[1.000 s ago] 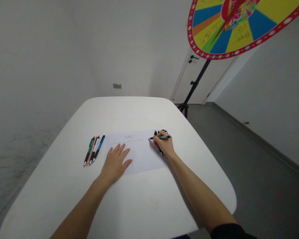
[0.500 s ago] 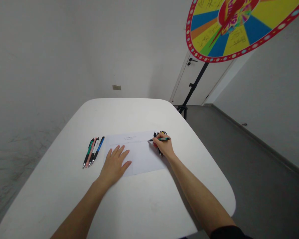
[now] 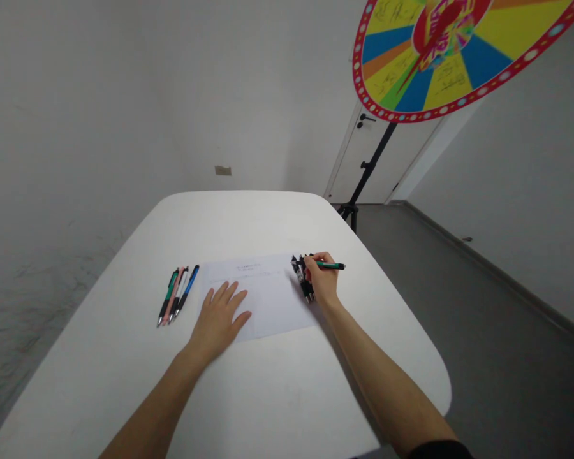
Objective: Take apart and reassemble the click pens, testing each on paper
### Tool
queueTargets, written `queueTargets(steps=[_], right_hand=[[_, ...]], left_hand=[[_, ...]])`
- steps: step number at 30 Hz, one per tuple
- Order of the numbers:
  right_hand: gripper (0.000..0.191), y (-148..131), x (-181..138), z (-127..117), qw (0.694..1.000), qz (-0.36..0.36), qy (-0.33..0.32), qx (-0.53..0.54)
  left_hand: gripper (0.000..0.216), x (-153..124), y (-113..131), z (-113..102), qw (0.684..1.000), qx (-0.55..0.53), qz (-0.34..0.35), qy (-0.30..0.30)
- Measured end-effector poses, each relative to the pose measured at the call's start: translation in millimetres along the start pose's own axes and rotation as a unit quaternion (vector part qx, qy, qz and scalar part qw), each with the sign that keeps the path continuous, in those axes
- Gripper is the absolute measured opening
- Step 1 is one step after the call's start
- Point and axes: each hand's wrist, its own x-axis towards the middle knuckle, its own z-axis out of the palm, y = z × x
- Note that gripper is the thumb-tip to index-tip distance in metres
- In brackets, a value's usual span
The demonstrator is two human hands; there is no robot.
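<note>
A white sheet of paper (image 3: 272,306) with a few lines of small writing near its top lies on the table. My left hand (image 3: 220,313) rests flat on its left part, fingers spread. Over the sheet's right edge, my right hand (image 3: 323,280) is closed round a green and black pen (image 3: 331,265), which points leftward. Its tip is hard to make out against the dark pens (image 3: 302,280) lying beside and partly under that hand. Left of the paper lie several more pens (image 3: 178,294), in green, pink, white and blue with dark grips.
The white table (image 3: 249,223) has rounded corners. Behind its right side stands a colourful prize wheel (image 3: 444,76) on a black tripod (image 3: 370,169). A door (image 3: 363,159) and grey floor (image 3: 459,299) lie beyond.
My right hand has moved a little right with the green pen, away from the line of writing, uncovering more of the dark pens. My left hand stays flat on the paper.
</note>
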Motion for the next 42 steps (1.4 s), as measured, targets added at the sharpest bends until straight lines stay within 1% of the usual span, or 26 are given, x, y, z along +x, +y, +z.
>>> queueTargets(steps=[2,4,6,7,10,12,14,16,18,22,24,28,32,34,38,39,40,42], right_hand=[[0.029,1,3,-4,0.999,-0.029,0.031,0.007],[0.037,2,7,-7,0.997,-0.042,0.052,0.039],[0.042,2,10,-9,0.992,-0.036,0.054,0.108],[0.042,1,11,-10,0.987,-0.021,0.049,0.150],[0.042,-7,13,-15,0.962,0.062,0.009,0.265],[0.049,-14,13,-21,0.937,0.123,-0.043,0.325],[0.061,-19,12,-28,0.907,0.154,-0.091,0.380],[0.067,-23,11,-33,0.894,0.163,-0.113,0.402],[0.068,-26,10,-36,0.903,0.160,-0.119,0.382],[0.064,-30,9,-36,0.946,0.126,-0.107,0.280],[0.062,-31,9,-36,0.957,0.112,-0.107,0.246],[0.063,-28,11,-38,0.961,0.099,-0.115,0.232],[0.063,-23,18,-42,0.959,0.103,-0.092,0.247],[0.056,-21,22,-42,0.955,0.117,-0.076,0.260],[0.020,-16,28,-40,0.950,0.133,-0.036,0.281],[0.015,-14,28,-39,0.952,0.137,-0.031,0.273],[0.014,-12,27,-37,0.956,0.140,-0.029,0.258],[0.019,-9,25,-35,0.969,0.137,-0.022,0.206]], left_hand=[[0.045,0,0,0,1.000,-0.001,0.000,0.002],[0.045,0,-1,1,1.000,-0.002,0.001,0.003],[0.044,0,-1,2,1.000,-0.002,0.002,0.006],[0.044,0,-1,2,1.000,-0.002,0.002,0.008],[0.044,-1,-1,3,1.000,0.004,0.000,0.010],[0.044,-1,-1,4,1.000,0.008,-0.001,0.010],[0.044,-1,-1,4,1.000,0.008,0.001,0.010],[0.044,-1,-1,4,1.000,0.006,0.003,0.011],[0.044,-1,-2,4,1.000,0.003,0.004,0.015],[0.044,-1,-2,4,1.000,-0.001,0.007,0.016],[0.045,-1,-2,4,1.000,-0.005,0.008,0.015],[0.045,-1,-2,3,1.000,-0.010,0.001,0.010],[0.045,0,-1,1,1.000,0.002,-0.001,-0.006],[0.045,0,-1,1,1.000,0.005,-0.001,-0.004],[0.044,0,-1,2,1.000,0.003,0.000,0.006],[0.044,0,-1,3,1.000,0.003,0.000,0.006],[0.044,0,-1,3,1.000,0.004,0.000,0.007],[0.044,-1,-1,3,1.000,0.007,0.000,0.006]])
